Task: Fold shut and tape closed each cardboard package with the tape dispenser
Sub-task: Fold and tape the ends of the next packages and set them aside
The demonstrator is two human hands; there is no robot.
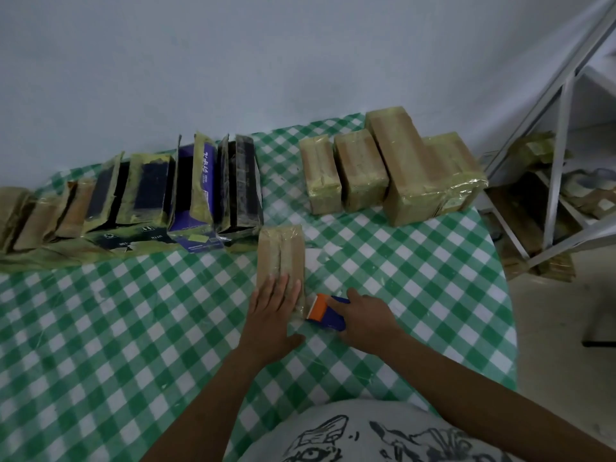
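- On the middle of the table [133, 328], which is covered with a green-and-white checked cloth [400, 295]: one brown cardboard package [281, 251], long and narrow. It lies flat with its long side running away from the person. Its flaps are folded shut and glossy clear tape lies over the top.
- Left hand [271, 315]: palm down on the near end of the package, fingers straight and close together, thumb out to the side on the cloth. It presses and grasps nothing.
- Right hand [366, 320]: fingers wrapped round a tape dispenser [328, 313], forefinger stretched along its top.
- Tape dispenser: blue body and orange front, low over the cloth. Its orange end is just beside the near right corner of the package; whether the two touch cannot be told.
- Far left of the table: a row of open boxes [150, 195], brown, black and purple, standing side by side with flaps raised. Yellowish tape residue shows on them.
- Far right of the table: four taped parcels [393, 168], brown, wrapped in shiny tape and set touching one another. The third from the left is the tallest.
- Right of the table, on the floor: a grey metal rack [560, 161] with more brown parcels on its low shelves.
- Behind the table: a plain pale wall [233, 61].
- Bottom edge of the view: a grey shirt [366, 435] with a black printed drawing.
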